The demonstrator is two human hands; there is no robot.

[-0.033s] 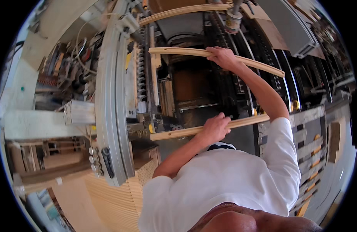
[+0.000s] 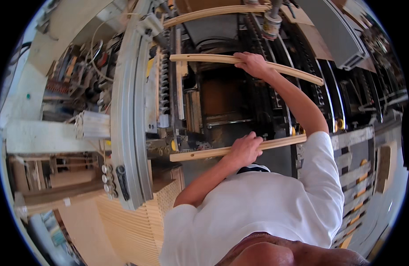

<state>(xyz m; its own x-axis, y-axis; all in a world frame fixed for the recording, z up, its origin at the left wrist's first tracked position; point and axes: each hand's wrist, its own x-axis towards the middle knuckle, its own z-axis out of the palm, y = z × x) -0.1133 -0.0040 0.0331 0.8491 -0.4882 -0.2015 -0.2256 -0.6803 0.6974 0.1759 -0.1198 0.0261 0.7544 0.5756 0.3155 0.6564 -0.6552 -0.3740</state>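
Observation:
My left hand [image 2: 247,149] is closed around a pale wooden strip [image 2: 200,154] at the near side of the machine, close to my body. Farther off, my right hand [image 2: 253,64] grips a second wooden strip [image 2: 202,58], with my arm stretched forward. Both strips lie crosswise over the machine's dark opening, roughly level with each other, and each has a small hole near its left end. The palms hide the undersides of the grips. A third, similar wooden strip [image 2: 213,15] spans the far end of the machine.
A grey metal beam [image 2: 127,111] runs along the left, with a black-handled lever [image 2: 122,181] on it. Stacked wooden strips [image 2: 129,221] stand at lower left. A cylindrical machine head [image 2: 271,25] hangs at the far right, beside dark rails and a grey metal profile [image 2: 337,31].
Both held strips sit slightly farther left against the machine's rails, my hands moving with them. The view has shifted a little; my grips look the same.

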